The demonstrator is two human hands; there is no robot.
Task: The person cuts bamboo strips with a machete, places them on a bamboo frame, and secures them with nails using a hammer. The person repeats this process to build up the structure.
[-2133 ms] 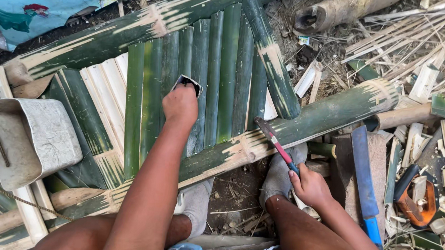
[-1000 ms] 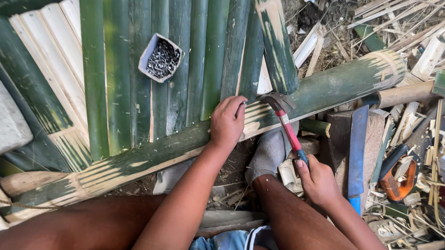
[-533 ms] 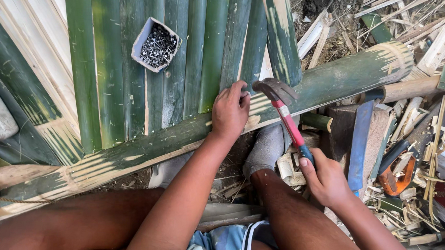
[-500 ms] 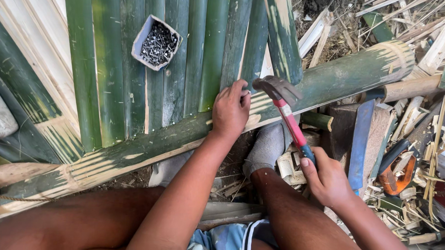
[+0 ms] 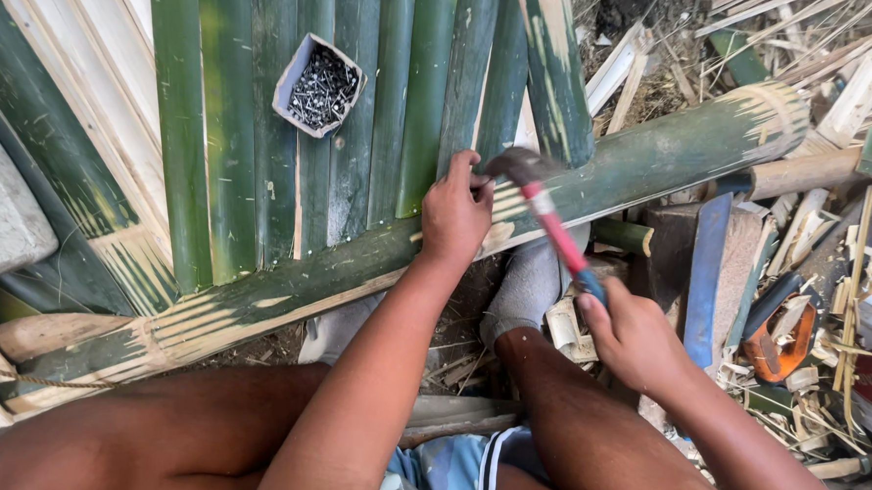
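A: Biggest risk? Bamboo rail (image 5: 655, 161) under the slats (image 5: 403, 97) could split w/ a hard blow
B: Then hammer (image 5: 545, 211), right hand (image 5: 628, 332) clenched on it, head at 3 o'clock of left hand (image 5: 455, 212) pinching a nail (hidden) – fingers get hit

A box of nails (image 5: 319, 85) sits on the upright slats (image 5: 403, 106) in the upper middle. Below them a bamboo pole (image 5: 655, 161) crosses diagonally. The hammer (image 5: 546, 206) lies centre frame, with offcuts (image 5: 835, 86) piled at right.
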